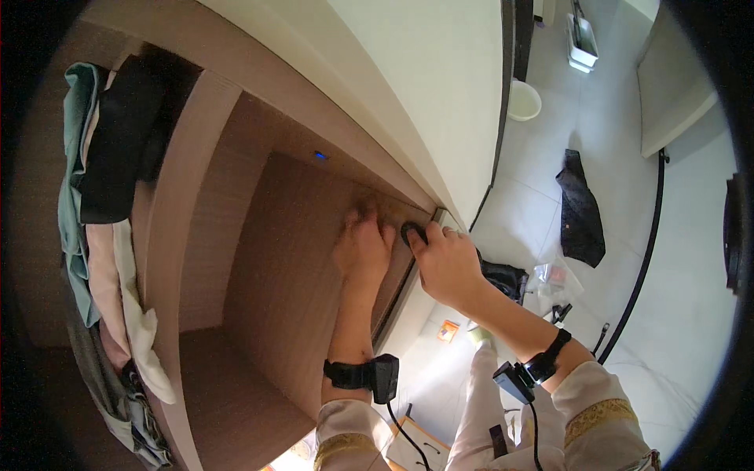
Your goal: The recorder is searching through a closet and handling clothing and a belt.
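My left hand point(363, 242) reaches into a brown wood-grain wardrobe compartment point(283, 247). Its fingers are blurred near the compartment's side wall, and I cannot tell whether they hold anything. Beside it, my right hand point(449, 264) grips a small black rounded object point(414, 233) between thumb and fingers. That hand is at the pale front edge point(406, 315) of the wardrobe. A small blue light point(320, 155) shows on the inner wall, above my left hand in the view.
Folded clothes point(106, 282) hang over a ledge at left. A pale door panel point(436, 88) stands beyond the compartment. On the tiled floor lie a dark garment point(580, 212), a clear plastic bag point(554, 279) and an orange packet point(448, 331); a white bucket point(524, 101) stands farther off.
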`<state>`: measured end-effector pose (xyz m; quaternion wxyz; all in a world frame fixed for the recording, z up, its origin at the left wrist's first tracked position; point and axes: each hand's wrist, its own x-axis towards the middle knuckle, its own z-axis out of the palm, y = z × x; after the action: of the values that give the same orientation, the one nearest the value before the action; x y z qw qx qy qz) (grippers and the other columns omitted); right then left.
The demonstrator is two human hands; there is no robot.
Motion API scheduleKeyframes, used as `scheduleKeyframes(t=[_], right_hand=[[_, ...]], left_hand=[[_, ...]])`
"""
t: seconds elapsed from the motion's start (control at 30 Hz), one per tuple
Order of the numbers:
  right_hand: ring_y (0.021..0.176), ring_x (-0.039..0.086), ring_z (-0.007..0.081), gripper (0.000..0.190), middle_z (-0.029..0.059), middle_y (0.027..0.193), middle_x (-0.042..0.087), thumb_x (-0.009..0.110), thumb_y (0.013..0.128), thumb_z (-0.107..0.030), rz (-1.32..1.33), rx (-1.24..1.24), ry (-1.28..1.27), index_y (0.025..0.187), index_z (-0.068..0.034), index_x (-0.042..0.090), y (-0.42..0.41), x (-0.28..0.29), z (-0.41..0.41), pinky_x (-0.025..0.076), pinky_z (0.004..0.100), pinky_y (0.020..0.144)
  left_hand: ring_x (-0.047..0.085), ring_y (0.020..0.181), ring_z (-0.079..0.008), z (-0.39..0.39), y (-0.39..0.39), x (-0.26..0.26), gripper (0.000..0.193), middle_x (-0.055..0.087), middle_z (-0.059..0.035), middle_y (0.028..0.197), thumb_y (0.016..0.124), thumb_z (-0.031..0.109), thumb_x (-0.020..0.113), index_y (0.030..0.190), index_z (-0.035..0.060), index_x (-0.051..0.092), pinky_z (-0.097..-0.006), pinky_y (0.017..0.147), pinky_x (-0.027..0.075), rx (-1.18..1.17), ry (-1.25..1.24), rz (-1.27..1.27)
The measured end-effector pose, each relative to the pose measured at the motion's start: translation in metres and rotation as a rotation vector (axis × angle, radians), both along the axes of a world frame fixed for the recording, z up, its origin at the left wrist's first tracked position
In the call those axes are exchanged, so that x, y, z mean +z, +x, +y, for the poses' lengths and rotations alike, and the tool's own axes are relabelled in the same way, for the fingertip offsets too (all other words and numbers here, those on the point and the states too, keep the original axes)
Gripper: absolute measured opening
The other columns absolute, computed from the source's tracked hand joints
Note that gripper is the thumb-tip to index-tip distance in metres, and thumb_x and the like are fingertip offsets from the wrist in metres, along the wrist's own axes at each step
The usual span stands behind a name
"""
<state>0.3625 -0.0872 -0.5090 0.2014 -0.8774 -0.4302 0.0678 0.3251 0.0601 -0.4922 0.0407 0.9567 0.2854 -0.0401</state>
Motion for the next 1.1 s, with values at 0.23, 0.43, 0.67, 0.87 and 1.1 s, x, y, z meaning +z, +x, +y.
scheduleKeyframes(t=[0.23,0.43,0.67,0.87,1.1], right_hand=[[0.084,0.062,0.0279,0.043,0.0127,0.093,0.057,0.059,0.076,-0.015,0.012,-0.018,-0.005,0.118,-0.005,0.055,0.001,-0.003,-0.001,0.051,0.0399,0.068],[0.084,0.062,0.0283,0.041,0.0129,0.092,0.058,0.059,0.076,-0.015,-0.014,-0.016,0.033,0.115,-0.004,0.056,0.001,-0.004,-0.001,0.051,0.04,0.069],[0.082,0.062,0.0281,0.041,0.0123,0.089,0.057,0.059,0.076,-0.014,-0.017,-0.019,0.064,0.116,-0.004,0.057,-0.002,-0.005,0.001,0.05,0.0396,0.067],[0.082,0.062,0.0283,0.042,0.0127,0.09,0.057,0.059,0.075,-0.014,-0.026,-0.029,0.058,0.116,-0.003,0.056,0.002,-0.009,-0.003,0.05,0.0397,0.066],[0.083,0.062,0.029,0.042,0.013,0.091,0.057,0.06,0.074,-0.015,-0.017,-0.015,0.049,0.115,-0.003,0.056,-0.001,-0.006,0.001,0.05,0.04,0.067]], left_hand=[[0.059,0.101,-0.0385,-0.007,-0.012,-0.007,0.046,0.057,-0.0201,0.112,0.084,0.026,0.059,0.126,0.0095,0.051,-0.0502,0.083,0.048,-0.095,0.049,-0.112],[0.059,0.102,-0.0369,-0.003,-0.007,-0.006,0.047,0.058,-0.0201,0.111,0.083,0.026,0.061,0.126,0.0097,0.051,-0.0479,0.081,0.051,-0.056,0.059,-0.017],[0.059,0.105,-0.036,0.003,0.001,-0.001,0.049,0.055,-0.0207,0.119,0.084,0.026,0.061,0.129,0.0094,0.05,-0.047,0.081,0.052,0.026,-0.001,0.107],[0.059,0.105,-0.0357,-0.006,-0.009,-0.016,0.046,0.056,-0.0192,0.117,0.084,0.025,0.061,0.126,0.0092,0.051,-0.0478,0.08,0.052,-0.108,0.104,-0.101],[0.061,0.098,-0.0403,0.001,-0.001,0.005,0.049,0.057,-0.0233,0.117,0.087,0.029,0.057,0.13,0.007,0.051,-0.0482,0.08,0.052,0.029,-0.051,0.079]])
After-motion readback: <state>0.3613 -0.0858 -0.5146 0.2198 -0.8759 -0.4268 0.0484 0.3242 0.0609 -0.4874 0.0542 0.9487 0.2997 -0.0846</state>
